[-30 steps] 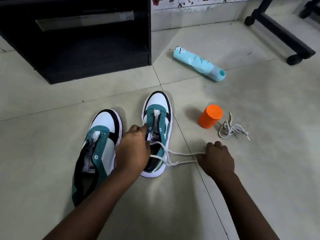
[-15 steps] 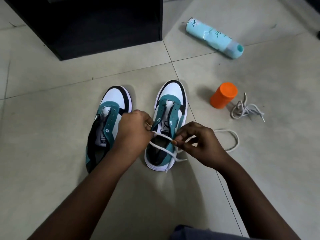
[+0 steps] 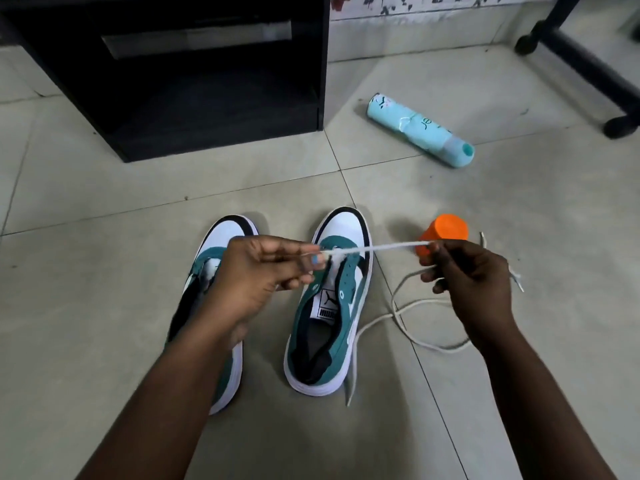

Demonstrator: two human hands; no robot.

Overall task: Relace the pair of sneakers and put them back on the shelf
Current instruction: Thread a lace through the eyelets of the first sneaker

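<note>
Two teal, white and black sneakers stand side by side on the tiled floor, toes pointing away from me. My left forearm covers part of the left sneaker (image 3: 221, 237). The right sneaker (image 3: 332, 306) lies between my hands, unlaced. A white shoelace (image 3: 377, 248) is stretched taut above it. My left hand (image 3: 263, 271) pinches one end of the lace, and my right hand (image 3: 467, 278) pinches it farther along. The rest of the lace loops on the floor to the right. A second white lace (image 3: 516, 275) lies behind my right hand.
A black shelf unit (image 3: 214, 109) stands on the floor at the back left. A light-blue bottle (image 3: 419, 129) lies on its side at the back right. An orange cup (image 3: 446, 233) stands upside down beside the right sneaker. Black wheeled furniture legs (image 3: 585, 71) cross the top right corner.
Both hands have lifted off the right sneaker and pulled the lace out straight between them. The right hand moved to the right, near the orange cup.
</note>
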